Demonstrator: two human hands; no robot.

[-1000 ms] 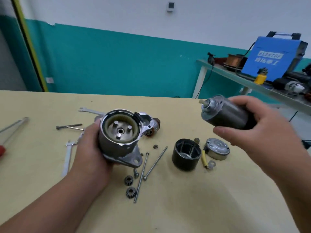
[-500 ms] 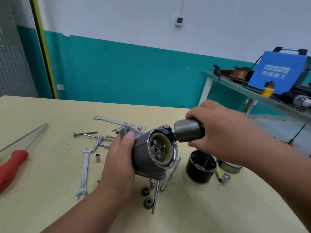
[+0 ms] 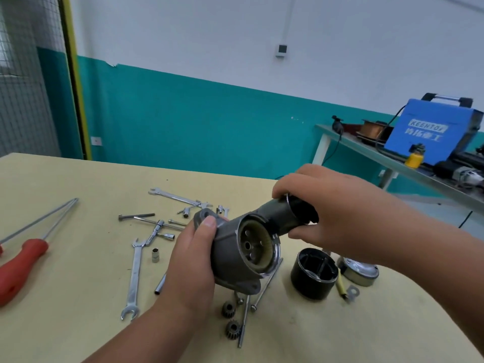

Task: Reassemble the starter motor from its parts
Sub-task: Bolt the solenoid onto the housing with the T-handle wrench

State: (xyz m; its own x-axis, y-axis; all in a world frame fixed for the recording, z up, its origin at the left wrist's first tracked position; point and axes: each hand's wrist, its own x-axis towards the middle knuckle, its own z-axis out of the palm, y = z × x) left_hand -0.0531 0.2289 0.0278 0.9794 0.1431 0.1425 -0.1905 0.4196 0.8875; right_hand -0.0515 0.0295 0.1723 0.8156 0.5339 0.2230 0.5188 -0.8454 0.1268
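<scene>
My left hand grips the grey starter housing above the table, its open mouth with the ring gear facing right. My right hand holds the grey solenoid cylinder with its nose against the housing's upper rim. On the table lie the black motor casing, a silver end cover, a yellow-sleeved terminal lead, two small pinion gears and long through bolts.
The yellow table carries spanners, a T-handle socket wrench, a small socket, a bolt and a red-handled screwdriver at the left. A side bench with a blue welder stands at the right.
My right hand has brought the solenoid from the right up against the housing. My left hand has tilted the housing so that its mouth faces right.
</scene>
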